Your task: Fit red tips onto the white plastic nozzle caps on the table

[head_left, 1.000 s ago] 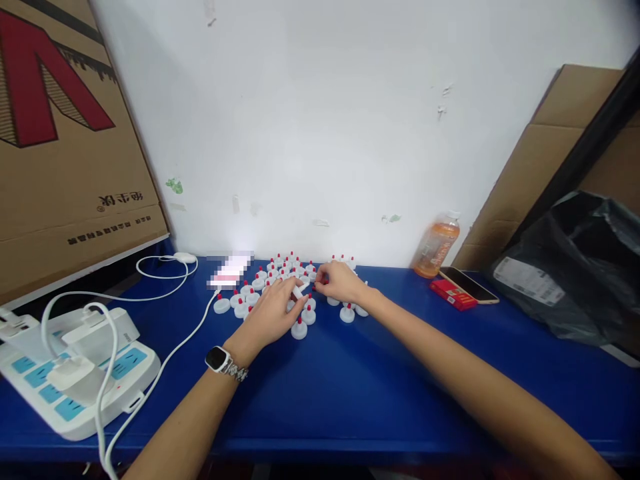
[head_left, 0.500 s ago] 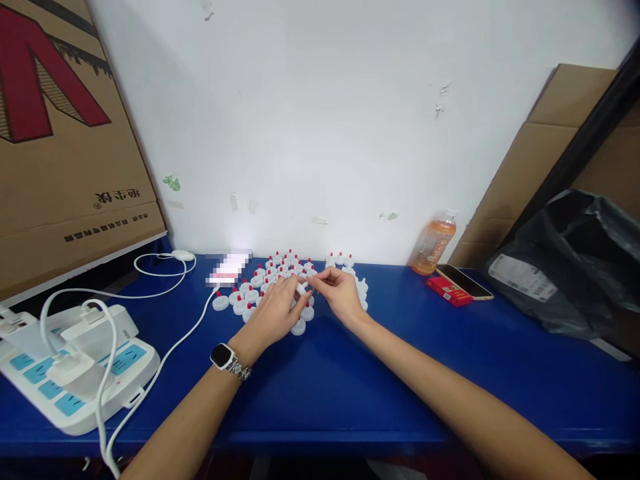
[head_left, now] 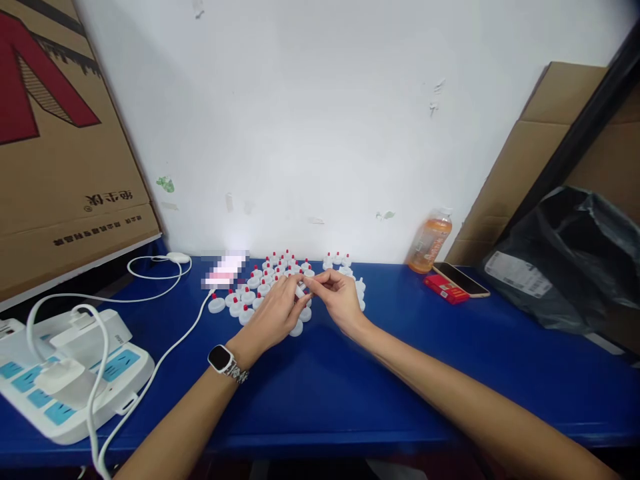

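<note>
My left hand (head_left: 274, 305) is holding a white cap (head_left: 300, 290), and my right hand (head_left: 341, 300) is pinching its right end; red-tipped caps (head_left: 247, 298) are standing around us.

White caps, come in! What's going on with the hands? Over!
Left hand holding a white cap. Right hand pinched at its tip, exact grip hidden. Red-tipped caps close by, might get bumped.
</note>
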